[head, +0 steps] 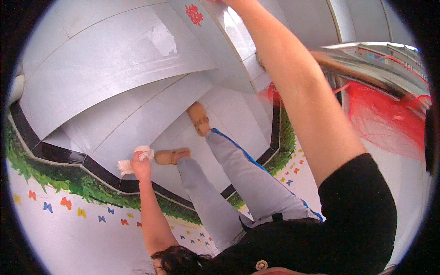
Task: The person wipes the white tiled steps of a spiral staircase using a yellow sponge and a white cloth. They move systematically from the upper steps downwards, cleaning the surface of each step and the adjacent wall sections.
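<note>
My left hand [141, 167] grips a crumpled white cloth [144, 151]. One end of the cloth sticks out to the left, near the black skirting tiles [103, 172] of the stair wall. My right arm [292, 65] stretches up across the view. Only a sliver of my right hand [228, 1] shows at the top edge, so its fingers and anything in them are hidden. Below me are white tiled steps [120, 113], where my feet stand in tan slippers [198, 118].
At the right, red netting [385, 120] hangs from a stair railing [361, 74] with a wooden-coloured rail. A red paper cut-out [194, 14] is stuck on a grey riser at the top. Grass and butterfly stickers [66, 202] line the white wall.
</note>
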A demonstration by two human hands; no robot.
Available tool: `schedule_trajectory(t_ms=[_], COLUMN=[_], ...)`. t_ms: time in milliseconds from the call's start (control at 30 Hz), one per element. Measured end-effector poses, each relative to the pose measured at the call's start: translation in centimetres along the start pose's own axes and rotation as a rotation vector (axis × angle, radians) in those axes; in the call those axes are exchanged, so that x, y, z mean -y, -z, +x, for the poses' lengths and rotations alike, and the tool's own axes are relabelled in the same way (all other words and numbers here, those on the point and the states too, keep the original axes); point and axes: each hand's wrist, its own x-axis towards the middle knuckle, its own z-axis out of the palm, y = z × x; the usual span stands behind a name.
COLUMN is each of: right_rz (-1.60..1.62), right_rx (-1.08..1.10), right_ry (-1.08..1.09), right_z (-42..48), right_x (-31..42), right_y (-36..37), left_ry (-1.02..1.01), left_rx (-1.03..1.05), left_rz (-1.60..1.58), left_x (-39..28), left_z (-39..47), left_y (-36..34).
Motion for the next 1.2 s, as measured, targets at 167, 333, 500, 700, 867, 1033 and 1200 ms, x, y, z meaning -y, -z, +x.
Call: schedule_trajectory(t_ms=[167,333,500,700,867,1033,1200], right_rz=[0.180,0.235,0.598,0.138,0.307,0.707,0.313], right_rx=[-0.058,0.582,0.869,0.414,0.477,0.613,0.209], right_ry=[-0.055,0.139,-0.213,-0.419,-0.150,0.460,0.423], right_z=[-9.1,-27.4,-37.4,-28.3,-34.5,-33.5,-18.5], right_x=[4.3,2.5,-3.0,-12.2,-3.5,4.5,6.8], right_y=[2.3,6.9,13.3,12.0,12.2,14.8,11.1], left_ry=[0.118,0.063,0.048,-0.129,0.216,0.256,0.403], left_rx=[0.077,0.166,0.239,0.061,0.042,-0.023,-0.159], left_rz=[-0.307,-0.432,-0.489,-0.397,-0.527,-0.564,-0.755], left_x=[-0.3,-5.0,-9.1,-7.1,-3.4,-4.5,-2.5], left_z=[-0.9,-5.0,-7.2,-6.3,-6.2,-9.8,-13.7], left_y=[-0.8,-6.1,-5.1,-2.6,-2.1,-0.4,-2.2])
